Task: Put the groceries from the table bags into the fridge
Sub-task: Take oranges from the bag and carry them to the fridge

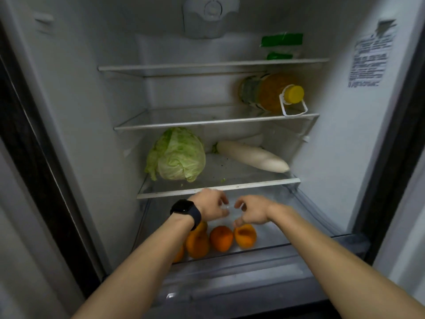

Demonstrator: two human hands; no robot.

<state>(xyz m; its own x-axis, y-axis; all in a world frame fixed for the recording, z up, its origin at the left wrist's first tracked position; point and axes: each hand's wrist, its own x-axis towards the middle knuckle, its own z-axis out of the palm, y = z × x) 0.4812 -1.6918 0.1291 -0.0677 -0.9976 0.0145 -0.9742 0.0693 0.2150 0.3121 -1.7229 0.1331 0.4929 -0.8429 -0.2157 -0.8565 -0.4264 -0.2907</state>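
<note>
The left hand [210, 204] and right hand [251, 211] are held close, fingers curled — whether anything is gripped cannot be told — with the oranges [221, 238] just below in the drawer [310, 217].

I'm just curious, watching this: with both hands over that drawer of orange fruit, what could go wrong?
The bottle lies on its side, its yellow cap near the middle shelf's front edge; a knock might roll it out. The white radish points toward the front of the lower shelf above the left hand and right hand, and could slide off if bumped.
</note>
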